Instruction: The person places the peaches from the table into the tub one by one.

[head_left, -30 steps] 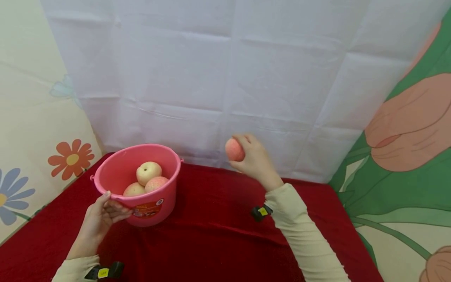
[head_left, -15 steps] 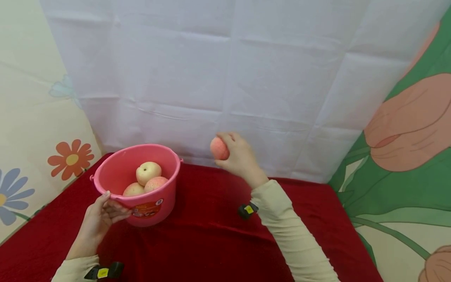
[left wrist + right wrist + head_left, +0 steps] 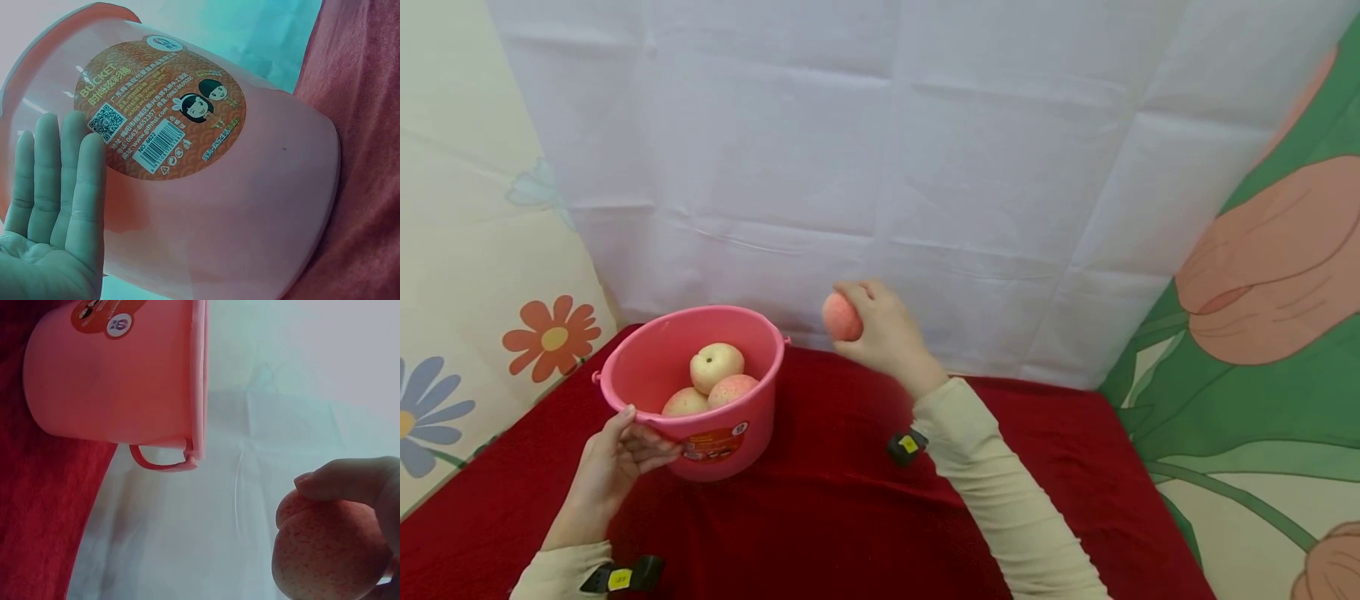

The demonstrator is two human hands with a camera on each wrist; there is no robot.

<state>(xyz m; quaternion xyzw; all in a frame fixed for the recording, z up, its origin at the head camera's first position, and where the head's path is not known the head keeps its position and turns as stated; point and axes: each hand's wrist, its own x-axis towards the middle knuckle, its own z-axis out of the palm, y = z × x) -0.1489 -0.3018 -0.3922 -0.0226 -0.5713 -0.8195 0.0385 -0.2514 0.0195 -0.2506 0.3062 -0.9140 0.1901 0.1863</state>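
Note:
A pink bucket [image 3: 730, 433] with an orange label stands on the left of the red cloth, seen close up in both wrist views. My left hand [image 3: 613, 458] holds it at the near rim, thumb at the edge and fingers [image 3: 84, 181] straight along the outer wall. Inside lie a pale yellow peach [image 3: 717, 368] and two rosier ones [image 3: 733, 389], [image 3: 686, 402]. Right of the bucket, in the air, my right hand [image 3: 883, 333] grips a pink speckled peach [image 3: 328, 550], thumb and fingers round it. The bucket's floor is hidden.
The red cloth [image 3: 850, 533] covers the table. A white sheet [image 3: 880, 167] hangs behind it. Flower-patterned walls [image 3: 1262, 400] stand on both sides. The bucket's handle [image 3: 159, 465] hangs at its side in the right wrist view.
My right hand has moved left with the peach, nearer the bucket. The left hand, the bucket and the peaches in it have stayed where they were.

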